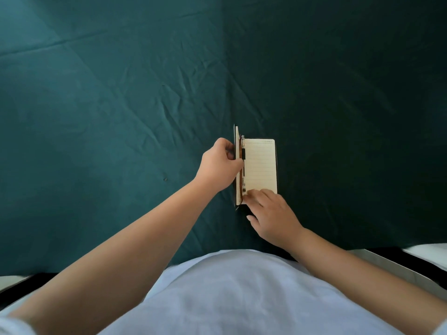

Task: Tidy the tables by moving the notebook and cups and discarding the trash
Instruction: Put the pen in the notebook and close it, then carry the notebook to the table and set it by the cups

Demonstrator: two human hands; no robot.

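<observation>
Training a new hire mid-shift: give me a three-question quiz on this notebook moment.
1. True or false: the notebook lies fully closed on the green tablecloth.
2. What lies along the notebook's centre fold? A) a pen B) a spoon C) a ruler
3. Which hand presses on the lined right page?

Key:
1. False. The left hand holds the left cover and pages raised on edge.
2. A, the pen.
3. The right hand, fingers resting on the page's near corner.
</observation>
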